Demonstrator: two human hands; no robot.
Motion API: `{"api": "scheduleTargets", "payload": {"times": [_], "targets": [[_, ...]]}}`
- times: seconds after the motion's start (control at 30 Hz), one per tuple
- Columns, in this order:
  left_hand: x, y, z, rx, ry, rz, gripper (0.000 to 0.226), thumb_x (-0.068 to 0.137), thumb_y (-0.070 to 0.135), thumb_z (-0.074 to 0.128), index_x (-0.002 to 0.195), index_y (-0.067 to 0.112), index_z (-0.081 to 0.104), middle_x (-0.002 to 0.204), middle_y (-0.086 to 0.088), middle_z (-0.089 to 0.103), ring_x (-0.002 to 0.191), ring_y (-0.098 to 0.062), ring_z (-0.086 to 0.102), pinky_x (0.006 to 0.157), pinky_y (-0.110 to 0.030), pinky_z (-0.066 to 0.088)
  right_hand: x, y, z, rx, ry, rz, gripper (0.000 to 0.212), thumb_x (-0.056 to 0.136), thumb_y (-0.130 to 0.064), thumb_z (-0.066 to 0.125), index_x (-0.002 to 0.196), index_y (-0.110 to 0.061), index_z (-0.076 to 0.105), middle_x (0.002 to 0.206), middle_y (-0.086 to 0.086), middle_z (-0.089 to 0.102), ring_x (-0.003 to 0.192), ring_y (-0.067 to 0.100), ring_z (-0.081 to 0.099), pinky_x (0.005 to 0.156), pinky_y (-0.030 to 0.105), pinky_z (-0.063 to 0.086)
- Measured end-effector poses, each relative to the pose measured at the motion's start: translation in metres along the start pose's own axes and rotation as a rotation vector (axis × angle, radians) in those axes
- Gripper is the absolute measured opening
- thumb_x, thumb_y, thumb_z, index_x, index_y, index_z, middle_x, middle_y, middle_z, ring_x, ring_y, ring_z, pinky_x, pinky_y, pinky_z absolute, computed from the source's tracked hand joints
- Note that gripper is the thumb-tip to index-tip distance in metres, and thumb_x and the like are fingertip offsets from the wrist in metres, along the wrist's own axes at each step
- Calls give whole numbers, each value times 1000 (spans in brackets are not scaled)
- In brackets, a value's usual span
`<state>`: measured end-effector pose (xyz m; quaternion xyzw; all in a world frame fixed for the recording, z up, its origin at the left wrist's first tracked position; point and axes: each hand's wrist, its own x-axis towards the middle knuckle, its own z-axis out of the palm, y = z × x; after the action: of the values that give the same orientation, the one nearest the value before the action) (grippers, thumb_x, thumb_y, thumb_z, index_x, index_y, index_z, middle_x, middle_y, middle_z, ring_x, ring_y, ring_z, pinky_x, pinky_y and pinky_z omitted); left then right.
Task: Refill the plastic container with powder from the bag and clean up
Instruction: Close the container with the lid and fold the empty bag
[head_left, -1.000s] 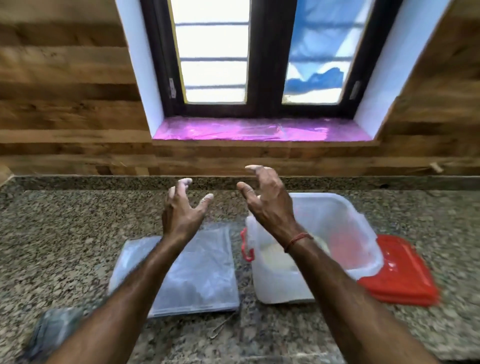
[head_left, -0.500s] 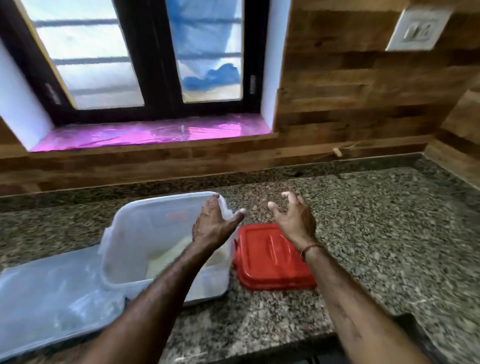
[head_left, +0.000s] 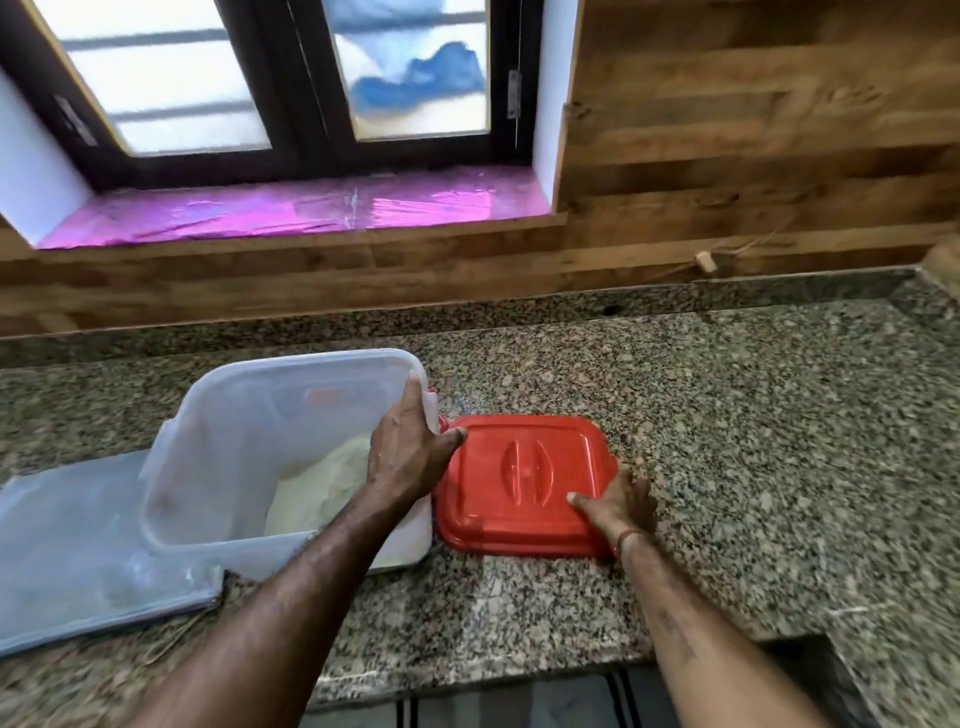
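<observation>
The container (head_left: 208, 467) is set upright and uncovered on the left half of the counter (head_left: 727, 415), about midway between its back and front edges. A mound of pale powder (head_left: 322, 488) is seen inside, heaped toward the right wall. A red clasp (head_left: 441, 422) is seen at that wall.

The red lid (head_left: 524, 467) is laid flat, top side up, just beside the container's right wall, nearer the front edge than the back.

The left hand (head_left: 408, 452) is spread wide over the container's right wall: the fingers are stretched straight along the rim toward its far right corner, and the thumb tip is laid against the lid's left edge. Nothing is gripped by it.

The right hand (head_left: 618, 501) is closed on the lid's near right corner, with the thumb pressed on top and the fingers wrapped at the right edge. A red thread (head_left: 626, 538) is worn at that wrist.

The bag (head_left: 67, 545) is laid flat at the counter's left end, against the container's left side; whether it is tucked under the container cannot be told.

Behind the counter's back edge a wooden wall (head_left: 727, 156) is seen, with a dark-framed window (head_left: 291, 78) above a sill (head_left: 260, 213) covered in pink film.
</observation>
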<state>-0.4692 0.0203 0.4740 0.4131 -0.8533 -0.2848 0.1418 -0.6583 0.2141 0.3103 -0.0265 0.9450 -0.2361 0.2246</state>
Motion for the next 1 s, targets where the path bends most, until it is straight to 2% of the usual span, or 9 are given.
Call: {"api": "scheduleTargets", "payload": {"times": [0.17, 0.27, 0.37, 0.5, 0.6, 0.67, 0.77, 0.9, 1.0], "targets": [[-2, -3, 1, 22, 20, -21, 94, 83, 38, 78, 159, 15, 27, 134, -20, 64, 120, -40, 60, 91, -40, 48, 17, 7, 9, 379, -99, 77, 78, 53, -46, 95, 113, -20, 51, 125, 10, 46, 106, 36, 61, 81, 57, 61], [-1, -6, 3, 16, 15, -31, 93, 83, 42, 77, 157, 17, 28, 127, -20, 67, 110, -39, 65, 89, -43, 53, 4, 4, -8, 793, -235, 124, 74, 62, -25, 96, 123, -10, 56, 116, 17, 68, 82, 33, 76, 60, 43, 64], [-1, -4, 6, 26, 8, -31, 92, 83, 45, 77, 157, 17, 30, 126, -20, 68, 112, -39, 64, 88, -43, 53, -9, 3, -30, 963, -260, 95, 72, 71, -9, 90, 131, -9, 50, 113, 18, 70, 78, 30, 77, 52, 33, 60], [-3, -11, 6, -28, -25, -44, 97, 84, 49, 78, 159, 16, 27, 139, -20, 61, 122, -38, 60, 95, -44, 52, -23, 1, -66, 1134, -132, 43, 66, 76, -3, 84, 131, -10, 48, 115, 16, 68, 88, 32, 75, 55, 35, 62], [-7, -20, 3, -156, -117, -97, 101, 82, 61, 75, 159, 18, 26, 154, -15, 48, 134, -35, 52, 106, -49, 48, -31, 2, -101, 1255, -117, -1, 67, 75, -11, 86, 132, -15, 51, 121, 18, 70, 96, 36, 76, 77, 57, 63], [-12, -16, -3, -333, -164, -100, 107, 80, 68, 71, 162, 20, 21, 162, -12, 37, 143, -31, 43, 113, -50, 42, -39, -3, -129, 1338, -85, -56, 68, 75, -13, 86, 136, -19, 55, 124, 19, 71, 100, 36, 76, 80, 58, 62], [-2, 6, -25, -566, -25, -60, 112, 78, 82, 59, 163, 21, 20, 161, -10, 38, 144, -26, 42, 114, -42, 39, -54, -34, -170, 1395, -97, -199, 62, 80, -12, 81, 138, -21, 60, 124, 15, 73, 107, 35, 74, 82, 56, 63], [26, 14, -71, -789, -24, -88, 102, 83, 81, 56, 151, 8, 35, 142, -24, 55, 128, -34, 59, 102, -51, 53, -91, -94, -171, 1350, -239, -310, 66, 82, -8, 79, 142, -20, 54, 124, 15, 72, 110, 37, 72, 84, 60, 61], [19, -10, -108, -890, -1, -68, 64, 88, 53, 72, 135, 11, 57, 108, -7, 74, 87, -11, 75, 70, -28, 60, -123, -133, -144, 1307, -315, -349, 63, 84, -6, 78, 140, -16, 53, 125, 18, 71, 111, 40, 71, 90, 62, 58]]}}
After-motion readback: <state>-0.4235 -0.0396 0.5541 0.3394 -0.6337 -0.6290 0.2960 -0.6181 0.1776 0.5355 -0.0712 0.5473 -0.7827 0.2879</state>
